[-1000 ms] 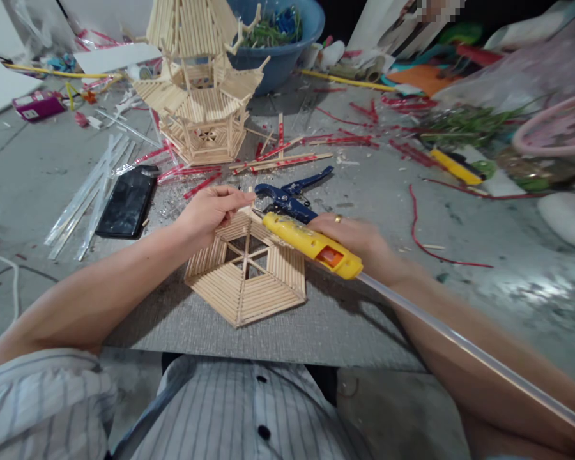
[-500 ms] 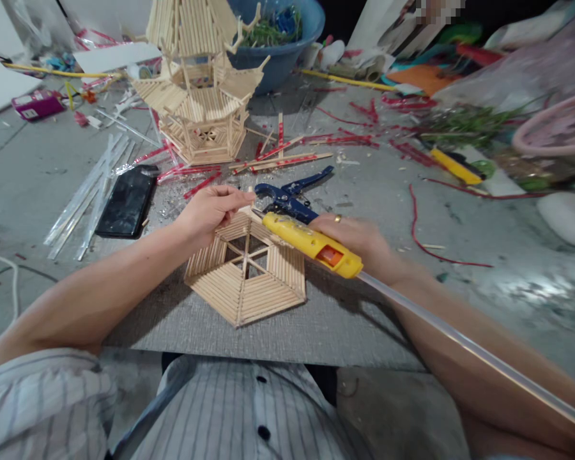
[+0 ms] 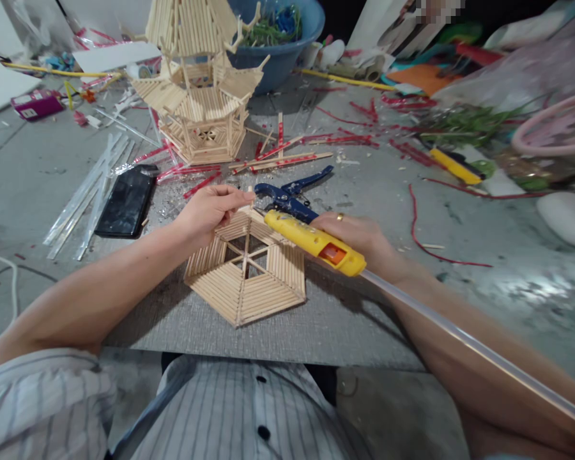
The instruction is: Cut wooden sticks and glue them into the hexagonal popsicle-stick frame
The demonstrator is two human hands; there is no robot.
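Observation:
A flat hexagonal frame of thin wooden sticks (image 3: 242,281) lies on a grey mat (image 3: 249,332) in front of me. My left hand (image 3: 208,211) rests on its far edge, thumb and fingers pinched on a small stick at the rim. My right hand (image 3: 359,239) grips a yellow glue gun (image 3: 314,243) with an orange trigger, its nozzle pointing at the pinched spot. A clear glue stick (image 3: 474,348) trails out of the gun's back toward the lower right.
Blue pliers (image 3: 287,195) lie just beyond the frame. A tall stick pagoda (image 3: 199,96) stands behind, a black phone (image 3: 127,201) to its left with clear strips beside it. Red strips, a blue bowl (image 3: 280,45) and a pink basket (image 3: 556,128) crowd the far side.
The glue gun and my right hand have shifted very slightly to the right and up. My left hand and the hexagonal frame have stayed put.

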